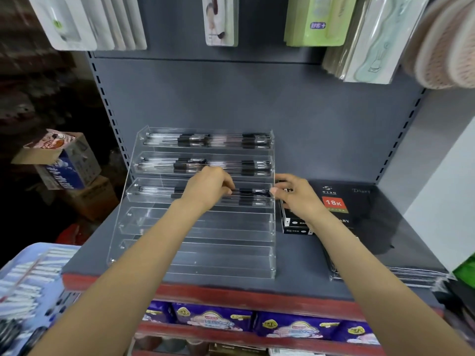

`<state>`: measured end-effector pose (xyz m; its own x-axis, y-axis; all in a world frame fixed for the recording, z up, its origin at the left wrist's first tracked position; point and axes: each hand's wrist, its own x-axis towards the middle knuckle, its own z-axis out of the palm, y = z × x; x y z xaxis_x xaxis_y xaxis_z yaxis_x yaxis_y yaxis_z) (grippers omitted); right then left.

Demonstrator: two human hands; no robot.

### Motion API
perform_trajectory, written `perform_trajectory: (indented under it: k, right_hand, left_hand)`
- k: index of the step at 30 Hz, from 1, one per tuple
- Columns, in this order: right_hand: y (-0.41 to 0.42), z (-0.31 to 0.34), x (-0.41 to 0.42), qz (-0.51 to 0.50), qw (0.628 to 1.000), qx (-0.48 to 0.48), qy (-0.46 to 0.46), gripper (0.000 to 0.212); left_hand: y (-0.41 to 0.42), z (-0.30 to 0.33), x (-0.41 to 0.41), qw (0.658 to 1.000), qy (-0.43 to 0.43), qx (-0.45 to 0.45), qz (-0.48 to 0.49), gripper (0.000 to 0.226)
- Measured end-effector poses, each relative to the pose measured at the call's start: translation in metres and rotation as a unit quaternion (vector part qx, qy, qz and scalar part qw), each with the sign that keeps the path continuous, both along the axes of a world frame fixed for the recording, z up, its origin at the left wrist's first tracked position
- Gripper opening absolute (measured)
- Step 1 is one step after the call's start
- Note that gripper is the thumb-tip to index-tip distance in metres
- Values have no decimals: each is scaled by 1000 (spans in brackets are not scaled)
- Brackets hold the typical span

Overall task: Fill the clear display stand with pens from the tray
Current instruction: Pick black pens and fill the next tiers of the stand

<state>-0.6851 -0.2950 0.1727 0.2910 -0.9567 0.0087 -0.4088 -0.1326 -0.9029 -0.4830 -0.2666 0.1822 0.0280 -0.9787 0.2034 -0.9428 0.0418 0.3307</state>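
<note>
At the far left, a pale blue tray (15, 265) holds white pens, low beside the shelf (295, 273). On the shelf stands the clear display stand (195, 253): its top three tiers hold pens (253, 195), the two lower tiers are bare. The left hand (209, 188) reaches into the third tier, its grip curled around pens there. The right hand (295, 197), fingers curled, touches the stand's right end; what it holds cannot be told. Black diary books (365, 209) lie right.

tray (30, 278) cut off at left edge, blurred, left hand (209, 187) fingers hidden
</note>
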Motion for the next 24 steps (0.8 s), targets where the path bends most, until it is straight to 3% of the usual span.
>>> perform_trajectory:
  k: [4, 7, 10, 16, 24]
  right_hand:
    - [7, 0, 4, -25, 999, -31, 13, 38]
    - [19, -2, 15, -85, 976, -179, 91, 41]
    - [40, 2, 39, -71, 953, -273, 111, 39]
    - [81, 5, 125, 58, 971, -224, 52, 28]
    - [176, -25, 304, 163, 968, -188, 31, 27]
  left_hand:
    - [1, 0, 0, 1000, 4, -5, -1, 16]
    - [8, 1, 6, 998, 60, -18, -2, 17]
    - [29, 4, 16, 987, 135, -89, 11, 14]
    - [102, 1, 73, 981, 161, -113, 6, 15]
    - [217, -45, 245, 965, 182, -121, 145, 11]
